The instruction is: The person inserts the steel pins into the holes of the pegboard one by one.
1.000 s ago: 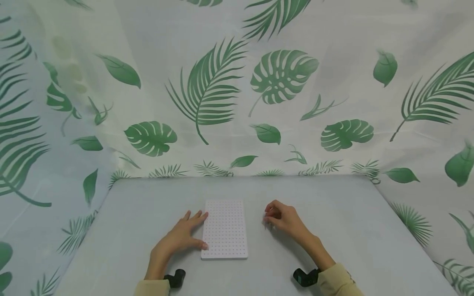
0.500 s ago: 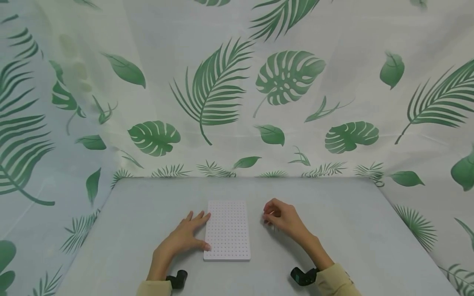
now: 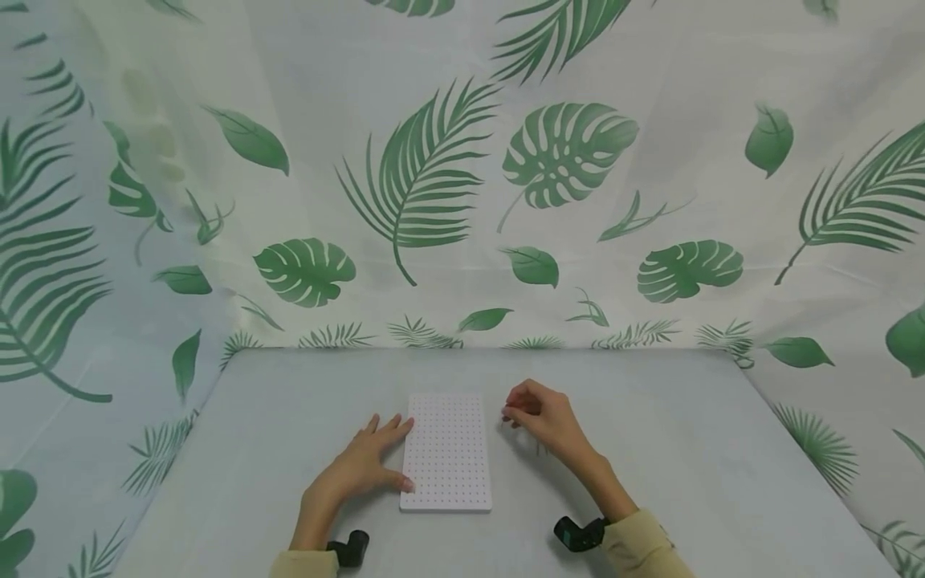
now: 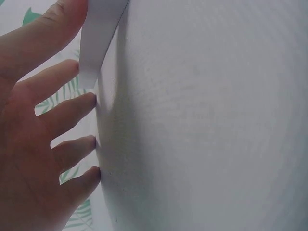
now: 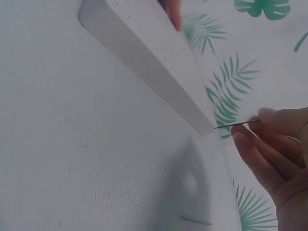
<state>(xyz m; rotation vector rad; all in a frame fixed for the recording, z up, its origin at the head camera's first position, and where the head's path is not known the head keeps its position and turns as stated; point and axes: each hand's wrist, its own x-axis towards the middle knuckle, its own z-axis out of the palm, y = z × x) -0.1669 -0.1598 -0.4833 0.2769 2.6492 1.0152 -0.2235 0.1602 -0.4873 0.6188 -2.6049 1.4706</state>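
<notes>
A white board (image 3: 446, 453) with rows of small holes lies flat on the table. My left hand (image 3: 361, 466) is spread at its left edge, thumb and index fingertip touching the board's side; the other fingertips come down on the table in the left wrist view. To the right of the board, my right hand (image 3: 545, 421) pinches a thin dark metal pin (image 5: 237, 124) between thumb and fingers. In the right wrist view the pin's tip points toward the board's far corner. Another thin pin (image 5: 195, 220) lies on the table below that hand.
The pale table (image 3: 303, 385) runs back to a white cloth wall (image 3: 448, 185) printed with green leaves. A black wrist camera (image 3: 578, 534) sits at the right wrist, another black camera (image 3: 350, 548) at the left.
My right hand has moved left and slightly away, nearer the board, so thin pins on the table behind it show more. The left hand keeps its place on the board's edge.
</notes>
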